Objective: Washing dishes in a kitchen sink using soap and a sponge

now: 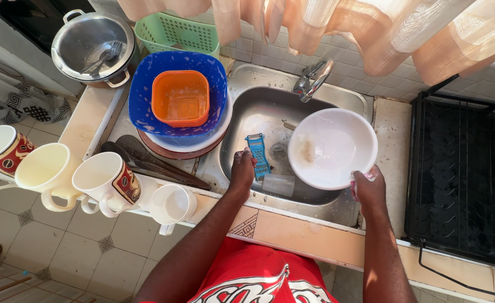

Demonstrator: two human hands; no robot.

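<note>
White plastic, the bowl (332, 147) tilts over the steel sink (270, 106), at three o'clock of the drain, my right hand (369, 189) clamped on its near rim with a pink cloth (365, 178) pinched underneath. A brown smear marks its inside. My left hand (242, 168) closes on a blue grater (258, 155) standing in the basin; a clear tumbler (278, 184) lies just beside it. The tap (312, 78) hangs at twelve o'clock. At nine o'clock on the counter (93, 118), an orange tub (180, 97) holding water sits in a blue bowl (146, 90) on stacked plates. The pot (93, 47) beyond holds cutlery. Four mugs (110, 182) line the counter's edge. How far my fingers wrap the cloth, I cannot tell.
</note>
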